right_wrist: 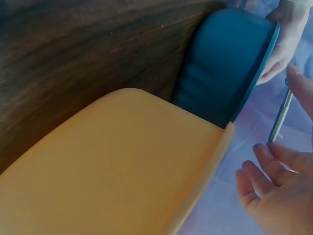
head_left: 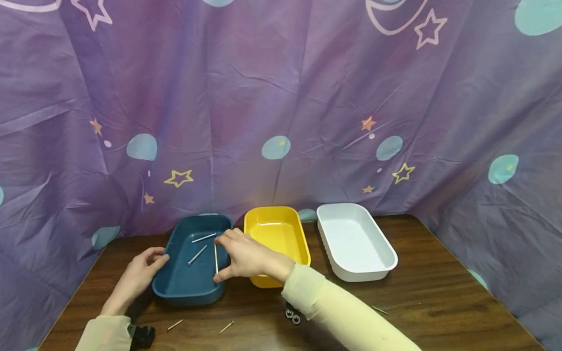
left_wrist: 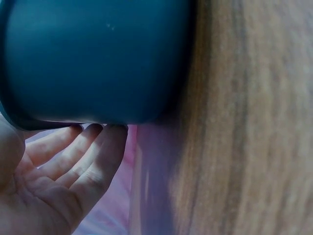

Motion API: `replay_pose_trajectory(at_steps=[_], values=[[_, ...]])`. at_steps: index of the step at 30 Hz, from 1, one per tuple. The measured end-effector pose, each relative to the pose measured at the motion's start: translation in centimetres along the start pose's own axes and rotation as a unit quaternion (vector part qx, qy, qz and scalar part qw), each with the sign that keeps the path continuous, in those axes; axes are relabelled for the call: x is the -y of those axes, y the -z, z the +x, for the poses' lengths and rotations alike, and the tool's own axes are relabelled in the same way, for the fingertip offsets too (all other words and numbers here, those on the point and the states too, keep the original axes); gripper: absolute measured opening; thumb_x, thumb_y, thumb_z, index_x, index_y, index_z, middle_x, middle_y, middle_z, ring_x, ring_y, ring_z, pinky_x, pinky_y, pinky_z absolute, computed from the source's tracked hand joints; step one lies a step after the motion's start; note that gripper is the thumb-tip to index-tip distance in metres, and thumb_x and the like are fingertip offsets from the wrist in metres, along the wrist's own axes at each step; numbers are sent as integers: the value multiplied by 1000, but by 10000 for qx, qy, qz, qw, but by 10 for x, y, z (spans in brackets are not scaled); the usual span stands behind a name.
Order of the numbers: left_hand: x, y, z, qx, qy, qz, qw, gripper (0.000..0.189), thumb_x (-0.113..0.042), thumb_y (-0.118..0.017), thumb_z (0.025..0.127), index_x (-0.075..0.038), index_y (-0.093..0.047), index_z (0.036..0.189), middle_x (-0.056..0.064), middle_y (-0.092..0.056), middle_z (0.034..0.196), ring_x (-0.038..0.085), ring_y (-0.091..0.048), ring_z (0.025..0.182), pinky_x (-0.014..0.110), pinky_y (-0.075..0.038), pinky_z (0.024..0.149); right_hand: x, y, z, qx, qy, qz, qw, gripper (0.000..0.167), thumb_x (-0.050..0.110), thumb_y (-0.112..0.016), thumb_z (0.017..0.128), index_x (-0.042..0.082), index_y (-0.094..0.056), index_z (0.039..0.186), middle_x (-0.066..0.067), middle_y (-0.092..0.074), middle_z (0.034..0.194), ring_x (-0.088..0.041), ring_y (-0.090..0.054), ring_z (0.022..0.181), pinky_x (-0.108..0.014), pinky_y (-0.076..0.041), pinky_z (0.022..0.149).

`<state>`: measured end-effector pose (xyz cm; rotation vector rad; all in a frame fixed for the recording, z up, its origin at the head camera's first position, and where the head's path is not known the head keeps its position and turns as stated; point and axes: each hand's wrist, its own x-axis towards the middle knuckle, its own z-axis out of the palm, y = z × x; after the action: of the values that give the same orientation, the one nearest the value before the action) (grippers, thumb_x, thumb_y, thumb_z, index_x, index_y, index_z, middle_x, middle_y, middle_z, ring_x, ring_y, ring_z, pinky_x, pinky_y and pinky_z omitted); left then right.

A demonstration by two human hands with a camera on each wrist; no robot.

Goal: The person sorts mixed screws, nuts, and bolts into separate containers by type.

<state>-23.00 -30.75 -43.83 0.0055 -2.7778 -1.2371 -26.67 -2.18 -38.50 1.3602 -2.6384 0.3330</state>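
Note:
My left hand (head_left: 137, 279) grips the left rim of a dark blue tray (head_left: 186, 295). In the left wrist view its fingers (left_wrist: 100, 161) reach up under the rim, against the tray's outer wall. My right hand (head_left: 246, 256) is over the tray's right side. Its thumb and fingertips pinch a long thin metal fastener (head_left: 216, 258) by its two ends. The right wrist view shows this fastener (right_wrist: 281, 117) spanning the gap between thumb and fingers. Two similar long fasteners, an upper one (head_left: 204, 238) and a lower one (head_left: 197, 255), lie apart inside the blue tray.
A yellow tray (head_left: 277, 210) stands behind my right wrist, and a white tray (head_left: 384, 274) is to its right. Small thin fasteners lie on the wooden table (head_left: 439, 302): one at left (head_left: 174, 325), one in front (head_left: 226, 327), one at right (head_left: 379, 310). A purple curtain (head_left: 246, 112) hangs behind.

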Motion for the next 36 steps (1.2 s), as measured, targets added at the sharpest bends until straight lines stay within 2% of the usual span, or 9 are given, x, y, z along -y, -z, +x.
replay_pose_trajectory(at_steps=[4,12,17,21,25,36], values=[[1,0,1,20,9,-6,10000,47,-26,-56,101,9,-49,131,27,-62,113,35,-59,104,41,-45,83,-1,-2,12,-2,-207,-9,9998,80,57,-81,71,6,-56,129,-3,-57,114,-18,-49,102,-27,-41,90],[1,1,0,-54,-132,38,9999,46,-26,-56,101,10,-50,129,25,-63,110,33,-59,100,39,-45,81,-1,-10,37,86,-621,268,9977,83,54,-82,73,7,-51,135,-4,-55,123,-19,-48,111,-31,-40,98],[0,0,1,-93,-84,12,9999,46,-26,-56,101,9,-50,130,25,-63,110,33,-59,101,41,-45,82,0,-19,48,74,-673,206,9975,84,53,-81,74,8,-48,137,-5,-55,127,-20,-48,114,-32,-40,100],[2,-2,-1,-92,11,-27,10000,47,-28,-55,101,8,-50,131,26,-62,113,35,-58,104,43,-44,84,1,-27,56,210,-740,213,9968,83,53,-79,77,9,-46,139,-4,-54,129,-18,-47,115,-32,-39,101],[4,-2,-1,-62,67,-49,9999,48,-28,-55,101,8,-49,132,26,-62,114,36,-58,106,43,-44,85,1,-32,63,292,-781,64,9965,82,52,-79,77,10,-46,138,-3,-55,124,-18,-47,112,-32,-40,98],[2,-2,-1,-131,-61,-47,9999,46,-26,-56,100,9,-51,129,26,-64,111,34,-60,102,40,-46,82,-1,-41,78,494,-1121,-215,9922,81,53,-79,77,12,-47,138,-1,-55,124,-17,-47,113,-32,-40,97]])
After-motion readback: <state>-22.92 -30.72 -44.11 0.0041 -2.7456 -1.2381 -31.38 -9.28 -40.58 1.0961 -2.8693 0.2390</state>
